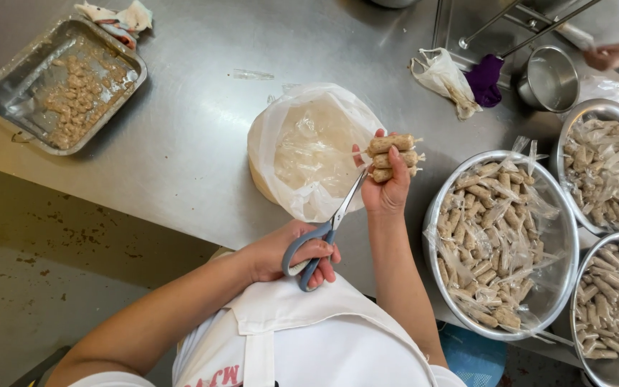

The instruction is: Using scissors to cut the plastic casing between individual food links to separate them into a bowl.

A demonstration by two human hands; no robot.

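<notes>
My left hand (291,252) grips grey-handled scissors (327,231), whose blades point up toward the ends of the rolls in my other hand. My right hand (387,188) holds three small brown plastic-wrapped sausage rolls (393,156) side by side, just over the edge of a round container lined with a clear plastic bag (309,154). Both hands are above the near edge of the steel table (195,143).
A large steel bowl (499,240) of wrapped rolls stands right of my hands, with two more bowls (607,172) (614,304) beyond it. At the far left lies a rectangular metal tray (62,82) of unwrapped pieces. Another person's hand (614,54) is near a small steel pot (549,77).
</notes>
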